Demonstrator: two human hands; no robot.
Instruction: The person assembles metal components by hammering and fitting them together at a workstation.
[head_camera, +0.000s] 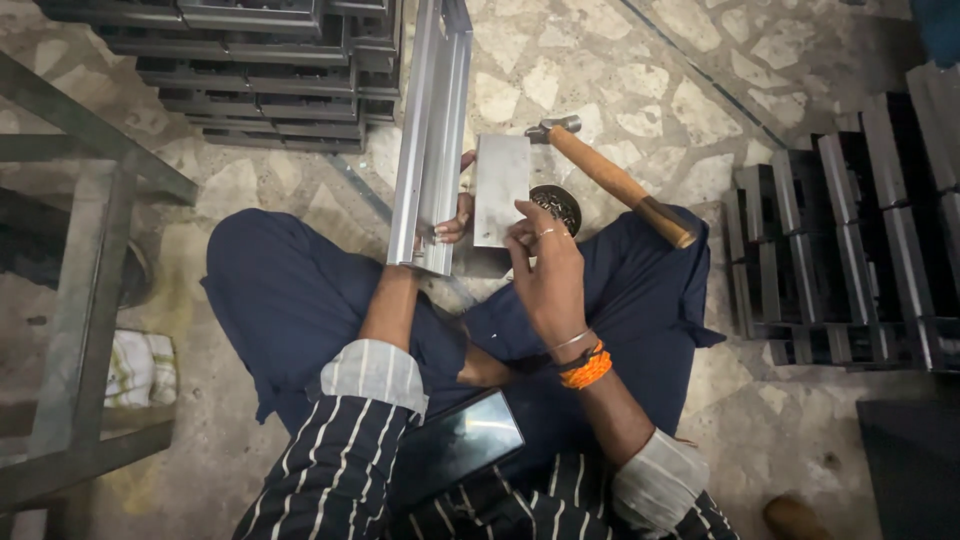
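We sit cross-legged on a pale stone-chip floor (700, 110), our dark blue trousers (300, 300) spread beneath the work. Our left hand (452, 222) grasps a long silver channel of folded sheet metal (430, 130), fingers curled around its near end, so that the channel runs away from us towards the stacked dark metal sections (260, 70) ahead. Our right hand (545, 265) pinches the lower edge of a small flat rectangular plate of bright metal (500, 188), holding it upright just beside the channel. Behind the plate sits a round dark metal block (560, 205), partly hidden. A wooden-handled hammer (615, 180) rests on our right knee, its steel head pointing towards the plate. An orange thread bracelet (586, 370) circles the right wrist. More dark metal sections (850, 250) are stacked at our right.
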